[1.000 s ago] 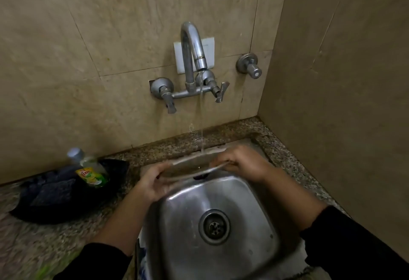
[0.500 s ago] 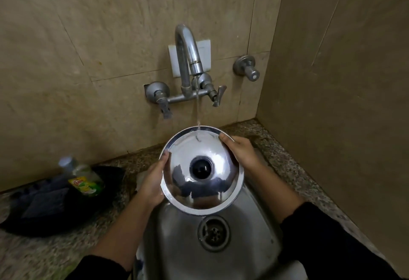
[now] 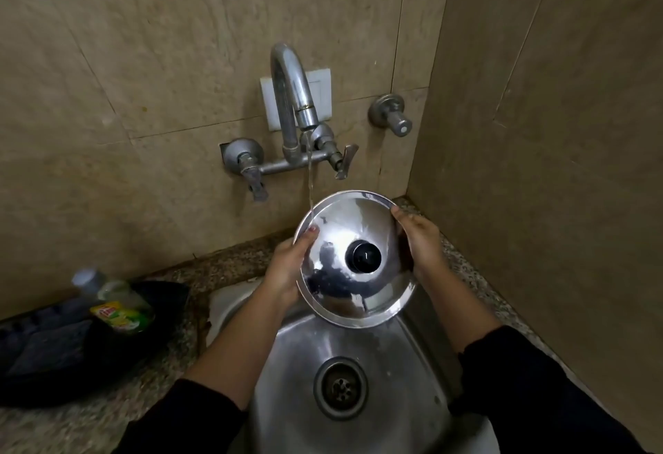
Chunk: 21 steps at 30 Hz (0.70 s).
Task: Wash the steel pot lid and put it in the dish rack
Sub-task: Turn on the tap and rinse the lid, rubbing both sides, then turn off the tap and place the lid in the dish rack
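Observation:
The steel pot lid (image 3: 373, 224) is round and shiny with a black knob (image 3: 363, 256) in its middle. It is held tilted, top side toward me, above the steel sink (image 3: 391, 356). My left hand (image 3: 287, 267) grips its left rim and my right hand (image 3: 419, 238) grips its right rim. A thin stream of water from the tap (image 3: 292, 95) falls onto the lid's upper left edge. No dish rack is in view.
A dish soap bottle (image 3: 114, 304) lies in a dark tray (image 3: 71, 374) on the speckled counter at the left. The sink drain (image 3: 341, 387) is below the lid. Tiled walls stand close behind and on the right, with a separate valve (image 3: 393, 114).
The lid went from nearly flat under the water to tilted with its knob side facing me. It now sits a little further right, and the stream hits its upper left edge.

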Available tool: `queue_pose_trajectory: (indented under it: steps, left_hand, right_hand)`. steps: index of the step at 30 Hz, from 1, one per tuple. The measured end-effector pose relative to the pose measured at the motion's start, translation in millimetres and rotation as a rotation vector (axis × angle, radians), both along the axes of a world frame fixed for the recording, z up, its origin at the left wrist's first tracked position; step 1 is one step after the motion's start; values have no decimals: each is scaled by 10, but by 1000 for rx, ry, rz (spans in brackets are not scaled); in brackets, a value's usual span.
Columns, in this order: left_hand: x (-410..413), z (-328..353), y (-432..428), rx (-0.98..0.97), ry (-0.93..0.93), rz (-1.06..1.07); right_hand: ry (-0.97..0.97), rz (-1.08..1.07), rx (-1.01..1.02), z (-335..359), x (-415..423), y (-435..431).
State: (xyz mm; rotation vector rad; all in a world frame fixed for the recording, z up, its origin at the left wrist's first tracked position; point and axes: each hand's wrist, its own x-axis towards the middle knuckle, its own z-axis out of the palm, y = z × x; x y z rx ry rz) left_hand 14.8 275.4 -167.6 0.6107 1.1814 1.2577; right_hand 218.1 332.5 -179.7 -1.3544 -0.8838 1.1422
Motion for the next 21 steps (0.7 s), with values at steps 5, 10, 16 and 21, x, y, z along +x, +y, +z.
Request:
queue_pose_trajectory:
  steps: [5, 10, 16, 21]
  left_hand:
    - [-235, 19, 11, -50, -48, 90]
    - [-538, 12, -247, -75, 24, 54]
    - [-735, 191, -432, 48, 238, 62]
    - [-654, 384, -521, 51, 353, 32]
  right_hand:
    - [-105, 197, 61, 92, -192, 124]
    - [-73, 351, 71, 30, -442, 40]
    - [-132, 349, 108, 210, -571, 58]
    - [-281, 282, 257, 708, -663, 259]
